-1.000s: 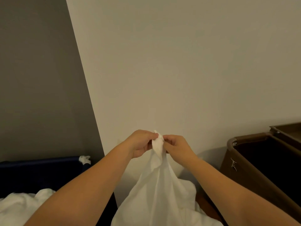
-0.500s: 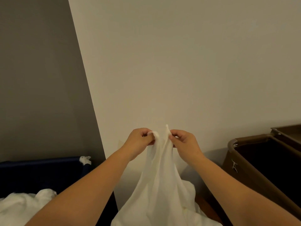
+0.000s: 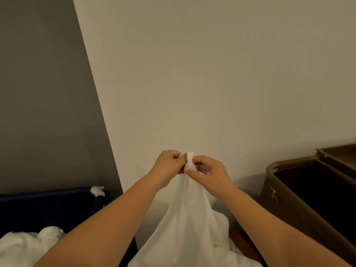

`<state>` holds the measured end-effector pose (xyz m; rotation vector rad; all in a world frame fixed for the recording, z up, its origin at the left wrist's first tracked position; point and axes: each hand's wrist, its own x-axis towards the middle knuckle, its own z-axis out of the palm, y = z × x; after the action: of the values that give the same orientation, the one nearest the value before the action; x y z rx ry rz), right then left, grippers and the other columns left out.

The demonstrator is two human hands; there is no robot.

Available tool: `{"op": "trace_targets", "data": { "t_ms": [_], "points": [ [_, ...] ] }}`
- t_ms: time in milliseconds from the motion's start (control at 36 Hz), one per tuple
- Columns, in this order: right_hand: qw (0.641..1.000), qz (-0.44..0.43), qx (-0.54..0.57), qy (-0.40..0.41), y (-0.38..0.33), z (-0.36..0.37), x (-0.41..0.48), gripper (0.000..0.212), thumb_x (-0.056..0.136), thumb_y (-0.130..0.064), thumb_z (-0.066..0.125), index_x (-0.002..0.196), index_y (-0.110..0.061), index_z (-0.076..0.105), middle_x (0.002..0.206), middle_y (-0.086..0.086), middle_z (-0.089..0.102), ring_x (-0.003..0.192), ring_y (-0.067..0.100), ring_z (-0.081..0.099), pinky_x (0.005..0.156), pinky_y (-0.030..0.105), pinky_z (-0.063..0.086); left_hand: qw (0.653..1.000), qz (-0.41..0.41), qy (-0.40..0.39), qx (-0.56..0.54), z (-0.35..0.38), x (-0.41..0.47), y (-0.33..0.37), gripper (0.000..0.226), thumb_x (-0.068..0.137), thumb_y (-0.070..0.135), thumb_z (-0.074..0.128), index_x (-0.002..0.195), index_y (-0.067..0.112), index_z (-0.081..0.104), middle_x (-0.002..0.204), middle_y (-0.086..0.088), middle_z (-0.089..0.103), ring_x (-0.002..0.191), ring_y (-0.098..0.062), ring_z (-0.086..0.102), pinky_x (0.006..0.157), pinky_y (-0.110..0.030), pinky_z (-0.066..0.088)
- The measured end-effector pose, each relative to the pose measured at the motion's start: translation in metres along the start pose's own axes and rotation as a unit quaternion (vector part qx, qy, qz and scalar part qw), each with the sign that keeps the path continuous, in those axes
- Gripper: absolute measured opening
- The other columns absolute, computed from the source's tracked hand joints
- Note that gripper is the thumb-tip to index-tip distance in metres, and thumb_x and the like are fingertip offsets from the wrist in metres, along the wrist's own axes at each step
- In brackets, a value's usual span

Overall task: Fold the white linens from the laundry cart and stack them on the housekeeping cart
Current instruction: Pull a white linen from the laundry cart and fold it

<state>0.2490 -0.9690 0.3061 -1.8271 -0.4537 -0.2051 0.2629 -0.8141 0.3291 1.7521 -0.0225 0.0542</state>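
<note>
Hands rejoined: left [image 3: 169,164], right [image 3: 210,170] pinch linen [image 3: 189,218] top.

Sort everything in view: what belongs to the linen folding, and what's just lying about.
Job: linen, pinched at its top by left hand and right hand; pile of white linens in blue cart; brown cart, likely where the stacks go.
Lying about: white scrap on the blue cart's corner; wall.

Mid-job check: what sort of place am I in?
Likely a hotel housekeeping or laundry area: a navy laundry cart holding white linens on the left, a brown housekeeping cart on the right, and a white sheet held up for folding.
</note>
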Motion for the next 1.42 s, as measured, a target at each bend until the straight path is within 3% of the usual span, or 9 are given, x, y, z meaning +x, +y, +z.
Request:
{"op": "trace_targets", "data": {
  "t_ms": [194,361,444,750,917,1111,1222,1333,1417],
  "points": [
    [0.999,0.007,-0.023,0.047,-0.006,0.0,0.002,0.01,0.081,-0.015,0.072,0.073,-0.012,0.068,0.056,-0.004,0.055,0.052,0.002,0.043,0.052,0.018,0.039,0.997,-0.027,-0.069,-0.023,-0.001,-0.001,0.006,0.031,0.094,0.012,0.06,0.094,-0.019,0.062,0.094,-0.025,0.07,0.085,-0.027,0.071,0.072,-0.025,0.057],
    [0.999,0.001,-0.041,0.035,-0.005,-0.013,0.005,0.018,0.088,-0.008,0.06,0.085,-0.019,0.074,0.077,0.015,0.066,0.065,0.029,0.055,0.06,0.037,0.048,0.984,0.041,-0.042,0.171,-0.012,0.003,0.008,0.015,0.084,0.025,0.072,0.086,0.01,0.072,0.085,-0.005,0.07,0.071,-0.013,0.061,0.065,-0.025,0.052],
    [0.999,-0.005,-0.04,0.008,-0.008,-0.017,0.008,0.023,0.09,-0.004,0.056,0.09,-0.017,0.075,0.084,0.015,0.069,0.08,0.035,0.061,0.071,0.042,0.051,0.984,0.081,-0.056,0.149,-0.012,0.004,0.01,0.016,0.076,0.023,0.08,0.084,0.019,0.068,0.099,0.005,0.069,0.082,-0.008,0.062,0.079,-0.027,0.05],
    [0.997,-0.035,-0.058,0.028,-0.017,-0.028,0.013,0.026,0.09,-0.009,0.063,0.084,-0.034,0.069,0.086,-0.001,0.067,0.081,0.015,0.061,0.073,0.023,0.048,0.983,0.148,-0.106,0.014,0.002,0.001,0.018,0.012,0.078,-0.004,0.074,0.086,-0.001,0.065,0.096,-0.01,0.07,0.091,-0.019,0.066,0.089,-0.033,0.052],
    [0.998,0.002,-0.018,0.061,-0.023,-0.036,0.017,0.014,0.086,-0.006,0.067,0.082,-0.019,0.072,0.081,0.003,0.07,0.078,0.026,0.063,0.075,0.036,0.052,0.971,0.193,-0.113,0.082,0.007,0.004,0.03,0.011,0.078,0.006,0.077,0.083,0.011,0.068,0.091,-0.003,0.071,0.088,-0.014,0.068,0.082,-0.023,0.052],
    [0.994,0.015,-0.002,0.111,-0.026,-0.05,0.016,0.024,0.083,-0.008,0.07,0.076,-0.018,0.049,0.083,0.02,0.063,0.068,0.021,0.053,0.067,0.039,0.049,0.963,0.188,-0.132,0.141,0.012,0.01,0.044,0.011,0.086,0.015,0.07,0.081,0.025,0.069,0.081,0.004,0.066,0.075,-0.005,0.057,0.072,-0.025,0.048],
    [0.992,0.018,-0.007,0.124,-0.027,-0.056,0.015,0.024,0.082,-0.007,0.071,0.071,-0.014,0.051,0.073,0.006,0.058,0.065,0.014,0.052,0.065,0.031,0.047,0.965,0.183,-0.125,0.142,0.022,0.012,0.047,0.007,0.084,0.022,0.073,0.078,0.024,0.069,0.085,-0.008,0.068,0.076,-0.014,0.06,0.074,-0.035,0.052],
    [0.987,0.008,-0.009,0.16,-0.031,-0.062,0.015,0.011,0.083,-0.012,0.073,0.079,-0.01,0.062,0.076,0.004,0.063,0.066,0.011,0.058,0.067,0.024,0.052,0.965,0.217,-0.065,0.135,0.033,0.014,0.062,0.014,0.085,0.024,0.071,0.08,0.012,0.069,0.083,-0.008,0.069,0.071,-0.006,0.058,0.066,-0.02,0.048],
    [0.986,0.012,-0.076,0.145,-0.036,-0.064,0.016,0.007,0.082,-0.02,0.073,0.086,-0.018,0.068,0.083,0.005,0.066,0.075,0.023,0.062,0.074,0.036,0.056,0.962,0.239,-0.026,0.132,0.038,0.024,0.09,0.008,0.087,0.015,0.069,0.079,0.013,0.069,0.076,0.004,0.066,0.067,-0.002,0.057,0.063,-0.011,0.045]
  ]
}}
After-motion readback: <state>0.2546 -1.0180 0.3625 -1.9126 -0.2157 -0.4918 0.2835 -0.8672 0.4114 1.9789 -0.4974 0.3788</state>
